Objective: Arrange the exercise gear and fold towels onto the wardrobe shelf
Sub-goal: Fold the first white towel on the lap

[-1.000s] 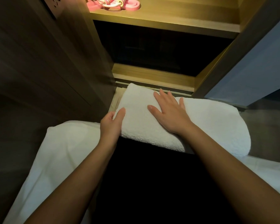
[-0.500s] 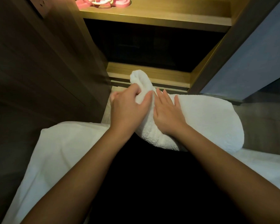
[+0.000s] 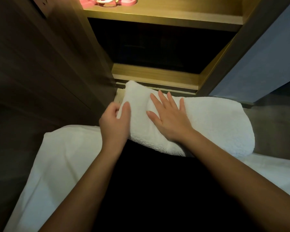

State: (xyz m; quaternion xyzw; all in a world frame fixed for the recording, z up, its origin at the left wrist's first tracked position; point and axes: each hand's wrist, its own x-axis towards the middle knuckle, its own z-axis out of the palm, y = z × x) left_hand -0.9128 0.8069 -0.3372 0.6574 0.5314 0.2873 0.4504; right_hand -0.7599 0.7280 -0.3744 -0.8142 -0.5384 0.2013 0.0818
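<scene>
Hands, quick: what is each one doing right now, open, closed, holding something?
Left hand: closed, gripping the left end of the white towel.
Right hand: open, fingers straight, pressing flat on the same towel.

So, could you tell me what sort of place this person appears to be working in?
Probably a bedroom or hotel room, at a built-in wardrobe: lit wooden shelves, pink exercise gear on the upper one, and white bedding in the foreground.
</scene>
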